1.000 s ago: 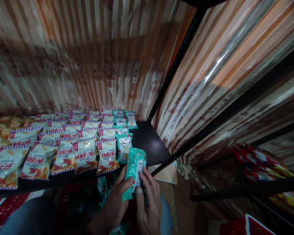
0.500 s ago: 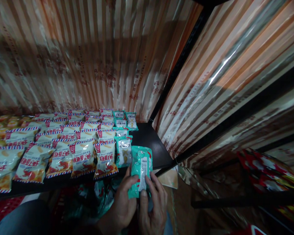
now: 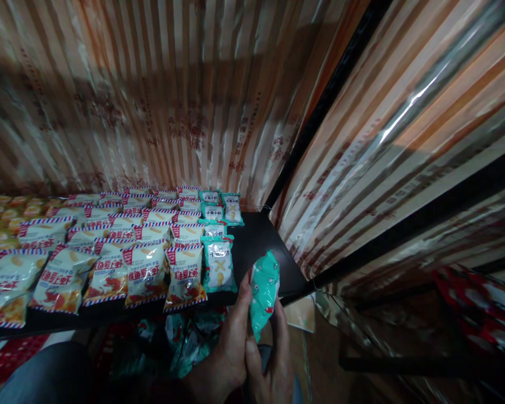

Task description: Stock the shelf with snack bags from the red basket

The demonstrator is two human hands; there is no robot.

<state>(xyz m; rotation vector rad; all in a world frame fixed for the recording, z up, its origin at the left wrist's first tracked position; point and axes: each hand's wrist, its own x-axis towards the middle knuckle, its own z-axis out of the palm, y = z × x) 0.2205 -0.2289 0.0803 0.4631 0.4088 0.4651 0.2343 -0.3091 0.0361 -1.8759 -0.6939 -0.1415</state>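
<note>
Both hands hold one teal snack packet (image 3: 264, 292), turned edge-on, just in front of a black shelf (image 3: 258, 247). My left hand (image 3: 231, 342) grips its left side with the thumb up along it. My right hand (image 3: 273, 359) closes on its lower right side. On the shelf, a column of matching teal packets (image 3: 217, 262) runs back along the right end of the stock. Left of them lie rows of white snack bags with red print (image 3: 145, 272). The shelf's right end, beside the held packet, is bare.
Striped plastic sheeting (image 3: 185, 95) covers the wall behind and to the right. A black upright post (image 3: 320, 95) stands at the shelf corner. More teal packets (image 3: 189, 342) lie below the shelf. Red packaged goods (image 3: 480, 308) sit on a lower rack at right.
The packet has turned from label-facing to edge-on and moved slightly up and right toward the shelf's bare end. Both hands kept hold of it.
</note>
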